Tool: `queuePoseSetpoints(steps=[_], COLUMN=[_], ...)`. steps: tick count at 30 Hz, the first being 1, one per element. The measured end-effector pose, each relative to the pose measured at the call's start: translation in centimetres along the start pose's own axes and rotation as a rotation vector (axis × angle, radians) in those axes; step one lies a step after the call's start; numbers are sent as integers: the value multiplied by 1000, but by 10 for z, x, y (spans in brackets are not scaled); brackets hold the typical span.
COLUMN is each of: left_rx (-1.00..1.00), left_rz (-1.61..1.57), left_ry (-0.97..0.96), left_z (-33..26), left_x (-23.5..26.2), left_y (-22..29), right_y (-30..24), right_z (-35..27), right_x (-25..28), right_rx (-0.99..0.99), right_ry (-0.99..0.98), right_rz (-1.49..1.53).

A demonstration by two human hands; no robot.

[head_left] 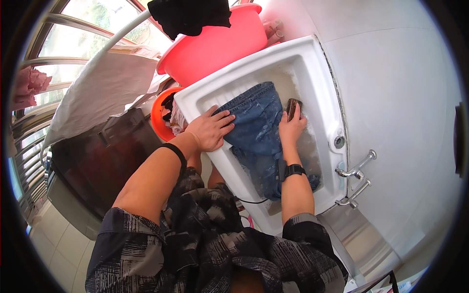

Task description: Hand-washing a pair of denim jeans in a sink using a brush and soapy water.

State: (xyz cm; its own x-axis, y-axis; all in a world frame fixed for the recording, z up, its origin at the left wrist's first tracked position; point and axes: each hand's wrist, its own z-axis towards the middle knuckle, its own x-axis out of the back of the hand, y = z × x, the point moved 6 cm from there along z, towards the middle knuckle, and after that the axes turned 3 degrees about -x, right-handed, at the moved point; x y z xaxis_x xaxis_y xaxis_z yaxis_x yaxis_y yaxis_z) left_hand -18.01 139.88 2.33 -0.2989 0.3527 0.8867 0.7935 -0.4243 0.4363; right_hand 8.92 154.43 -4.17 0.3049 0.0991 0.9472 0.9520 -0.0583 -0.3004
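A wet blue denim garment (259,132), with whitish suds on it, lies spread over the ribbed slope of a white laundry sink (195,93). My left hand (212,129) rests on the garment's left edge by the waistband, fingers spread and lying flat on the cloth. In my right hand (291,129) is a brown scrubbing brush (293,108), gripped at the garment's right side; its bristles are hidden. Part of the denim hangs down into cloudy water in the basin, below my right wrist.
Behind the sink stands a large pink tub (215,53), with a black cloth (190,17) hanging before it. An orange bucket (157,115) of clothes sits left of the sink. Two metal taps (359,171) stick out from the right wall. A dark-lidded appliance (102,161) stands at left.
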Motion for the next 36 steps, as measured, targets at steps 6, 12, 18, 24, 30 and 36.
queuePoseSetpoints(steps=[6, 12, 18, 24, 30, 36], left_rx=[90, 92, 83, 72, 49, -1], left_rz=[-4, 32, 26, 8, -61, -106], left_ry=[-37, -38, -20, -57, 94, 145], left_z=[-3, 6, 2, 3, -2, 2], left_x=[0, 2, 6, 0, 13, 4], left_y=[-2, 1, 2, 0, 0, -2], right_y=[-114, -51, 12, 21, -120, -123], right_z=[-78, 11, -18, -19, -78, -21], right_x=[3, -2, -9, -9, 10, 6], right_rx=[528, 153, -100, -238, 442, 500], right_ry=[-188, 12, 111, -17, -106, -91], right_rz=[36, 44, 99, 92, 360, 19])
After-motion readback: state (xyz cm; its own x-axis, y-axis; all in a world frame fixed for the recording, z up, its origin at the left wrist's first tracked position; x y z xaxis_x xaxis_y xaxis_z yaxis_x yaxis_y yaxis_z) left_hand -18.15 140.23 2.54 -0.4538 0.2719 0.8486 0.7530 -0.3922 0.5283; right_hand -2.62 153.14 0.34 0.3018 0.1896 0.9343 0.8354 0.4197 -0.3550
